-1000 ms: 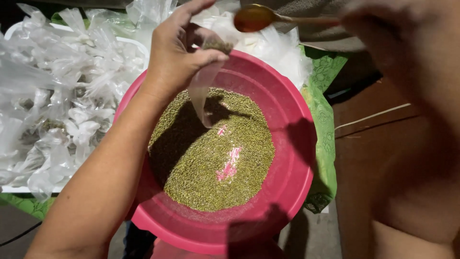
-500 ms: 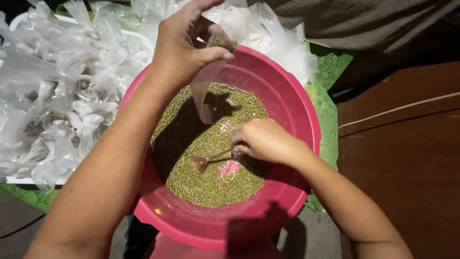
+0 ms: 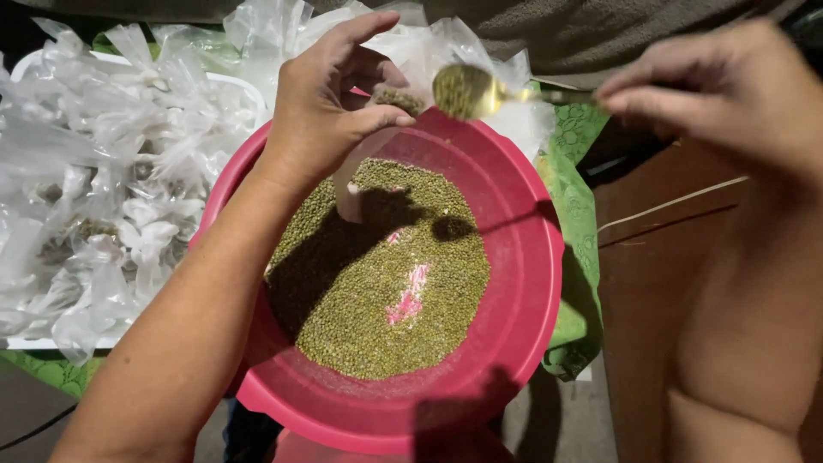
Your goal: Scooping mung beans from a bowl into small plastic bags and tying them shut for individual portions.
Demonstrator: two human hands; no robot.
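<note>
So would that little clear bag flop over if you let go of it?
Probably. The clear bag hangs limp from the left hand, so it looks thin and floppy. With few green beans inside, it seems light. The plastic looks glossy, maybe slippery.

Pink basin [image 3: 523, 283], green beans [image 3: 386, 300], green patterned cloth [image 3: 579, 214].

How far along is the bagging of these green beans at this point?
Done: a heap of small filled plastic bags lies left of the pink basin. In hand: the left hand holds a small clear bag open over the basin, and the right hand brings a spoon heaped with beans to its mouth. Left: the green beans cover most of the basin floor, so much remains.
</note>
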